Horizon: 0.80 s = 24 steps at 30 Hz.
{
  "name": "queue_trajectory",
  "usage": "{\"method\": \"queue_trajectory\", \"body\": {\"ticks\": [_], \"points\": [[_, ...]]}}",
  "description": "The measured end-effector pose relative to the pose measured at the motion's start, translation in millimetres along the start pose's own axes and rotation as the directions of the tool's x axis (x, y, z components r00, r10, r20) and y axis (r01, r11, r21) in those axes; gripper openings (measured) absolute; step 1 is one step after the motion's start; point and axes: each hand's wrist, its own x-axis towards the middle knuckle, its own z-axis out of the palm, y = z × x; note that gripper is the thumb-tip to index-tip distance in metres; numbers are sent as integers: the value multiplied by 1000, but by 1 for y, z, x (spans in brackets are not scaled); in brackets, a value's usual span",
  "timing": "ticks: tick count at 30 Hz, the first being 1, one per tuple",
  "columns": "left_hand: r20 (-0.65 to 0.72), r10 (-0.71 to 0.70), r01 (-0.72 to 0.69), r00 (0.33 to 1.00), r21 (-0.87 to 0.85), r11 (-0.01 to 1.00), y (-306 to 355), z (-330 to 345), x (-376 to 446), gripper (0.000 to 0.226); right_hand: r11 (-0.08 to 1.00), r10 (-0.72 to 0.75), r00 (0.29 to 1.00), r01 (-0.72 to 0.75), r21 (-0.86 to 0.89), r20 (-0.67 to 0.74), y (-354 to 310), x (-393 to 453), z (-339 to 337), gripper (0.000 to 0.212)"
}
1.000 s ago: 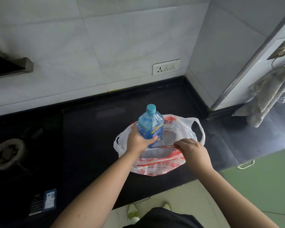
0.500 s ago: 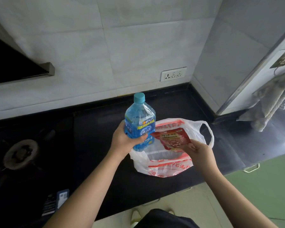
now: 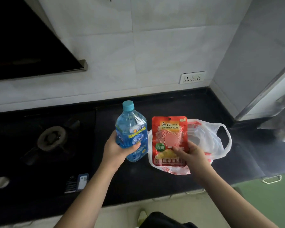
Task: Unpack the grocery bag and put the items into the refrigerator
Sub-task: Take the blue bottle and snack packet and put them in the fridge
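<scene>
Left hand [image 3: 115,149]: fingers wrapped tight around the lower body of a blue bottle [image 3: 132,134], which was held upright above the counter, light blue cap at the top and a blue printed label facing the camera. Right hand [image 3: 192,153]: thumb and fingers pinched on the lower right part of a red pouch [image 3: 169,140], held upright with its printed face toward the camera, just right of the bottle and apart from it. Plastic bag [image 3: 209,140]: white with red print, lying slack on the black countertop [image 3: 171,102] directly behind and below the pouch, one handle loop standing open at its right. Gas burner [image 3: 52,137]: set into the counter well to the left of the bottle. Wall socket [image 3: 192,77]: white, on the tiled wall above the counter's back edge. Range hood [image 3: 23,46]: dark, upper left.
</scene>
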Motion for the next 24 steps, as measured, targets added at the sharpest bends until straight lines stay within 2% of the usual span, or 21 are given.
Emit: {"method": "queue_trajectory", "body": {"ticks": [6,10,14,19,22,24], "points": [[-135,-42,46,990,24,999,12,2,-47,62,1000,5,993,-5,-1,115,-4,-10,-9,43],[-201,-78,71,976,-41,997,22,12,-81,57,1000,-8,978,5,14,210,-4,-21,-28,40],[-257,-107,82,961,-105,991,29,24,-118,51,999,27,956,-34,21,292,1,-30,-36,46],[-359,-152,115,921,-123,986,32,26,-163,54,999,45,923,-48,-2,382,8,-41,-23,49],[-454,-168,133,875,-107,985,33,18,-193,54,997,74,894,-75,-16,443,13,-48,-7,52],[-523,-177,151,834,-92,984,33,10,-213,57,996,90,859,-82,-38,504,15,-54,7,45]]}}
